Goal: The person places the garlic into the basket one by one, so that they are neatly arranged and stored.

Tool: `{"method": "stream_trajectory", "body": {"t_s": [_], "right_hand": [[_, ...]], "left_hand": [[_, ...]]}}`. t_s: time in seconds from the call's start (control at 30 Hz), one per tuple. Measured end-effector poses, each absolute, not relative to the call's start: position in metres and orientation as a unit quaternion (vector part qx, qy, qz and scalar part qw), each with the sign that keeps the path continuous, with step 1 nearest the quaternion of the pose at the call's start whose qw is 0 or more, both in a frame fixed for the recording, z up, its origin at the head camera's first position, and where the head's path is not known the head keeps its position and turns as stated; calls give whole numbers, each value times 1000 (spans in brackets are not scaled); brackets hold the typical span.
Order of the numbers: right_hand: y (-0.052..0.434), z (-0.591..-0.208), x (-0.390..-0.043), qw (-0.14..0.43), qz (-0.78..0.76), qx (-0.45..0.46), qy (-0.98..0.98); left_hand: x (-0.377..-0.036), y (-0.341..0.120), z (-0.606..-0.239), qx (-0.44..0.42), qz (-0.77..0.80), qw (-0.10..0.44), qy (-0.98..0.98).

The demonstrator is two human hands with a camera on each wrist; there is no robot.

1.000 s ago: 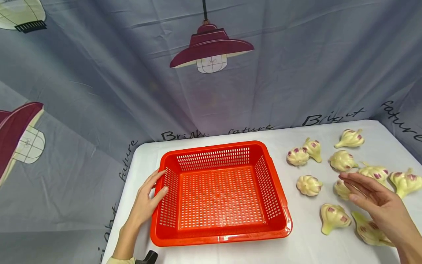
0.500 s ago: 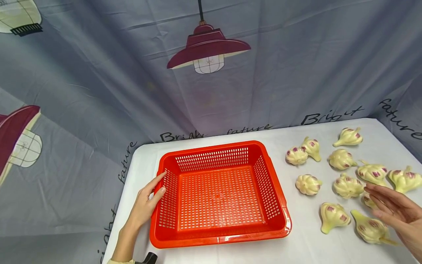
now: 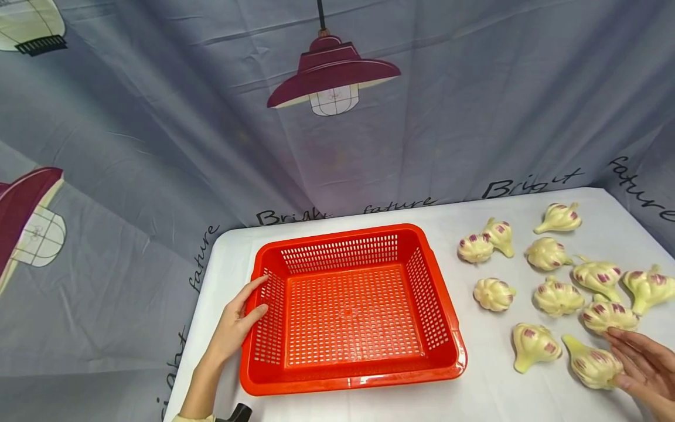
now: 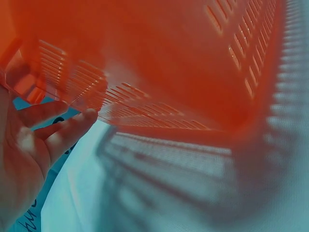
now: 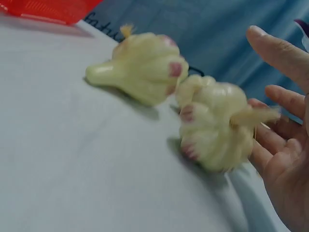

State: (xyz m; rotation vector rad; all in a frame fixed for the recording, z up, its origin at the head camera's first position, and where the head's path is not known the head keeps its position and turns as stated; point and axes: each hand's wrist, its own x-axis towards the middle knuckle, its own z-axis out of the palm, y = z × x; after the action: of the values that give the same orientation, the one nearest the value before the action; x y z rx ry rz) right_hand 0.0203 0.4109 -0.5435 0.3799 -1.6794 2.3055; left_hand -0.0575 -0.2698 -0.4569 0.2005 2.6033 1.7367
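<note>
Left hand (image 3: 231, 328) on rim of red basket (image 3: 403, 380), right hand (image 3: 647, 366) at garlic bulb (image 3: 595, 368)
Left fingers loose over rim; right thumb and fingers parted, bulb ungripped, on table (image 3: 487, 357) right of basket, near other bulbs (image 3: 558, 298)

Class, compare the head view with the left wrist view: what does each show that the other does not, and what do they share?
Only the head view: the garlic, the right hand and the printed lamps.

Only the left wrist view: the outside of the slotted wall of the basket, and its striped shadow.

Both: the left hand, basket, table and lettered curtain.
</note>
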Motion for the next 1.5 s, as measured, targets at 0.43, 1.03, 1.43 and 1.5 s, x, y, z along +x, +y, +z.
{"method": "stream_trajectory", "body": {"t_s": [0.43,1.03,1.43,1.5], "right_hand": [[400,-561,44,161,784,87,-594],[364,-535,20,74,427,-44,-900],[365,-537,19,64,421,-63,-903],[365,-537,20,72,420,-62,-903]], "left_hand": [[-56,-271,-458,60,577,4,814],[-56,-269,-459,61,581,6,811],[-56,-268,-458,61,583,8,810],[-56,-268,-458,65,584,9,809]]}}
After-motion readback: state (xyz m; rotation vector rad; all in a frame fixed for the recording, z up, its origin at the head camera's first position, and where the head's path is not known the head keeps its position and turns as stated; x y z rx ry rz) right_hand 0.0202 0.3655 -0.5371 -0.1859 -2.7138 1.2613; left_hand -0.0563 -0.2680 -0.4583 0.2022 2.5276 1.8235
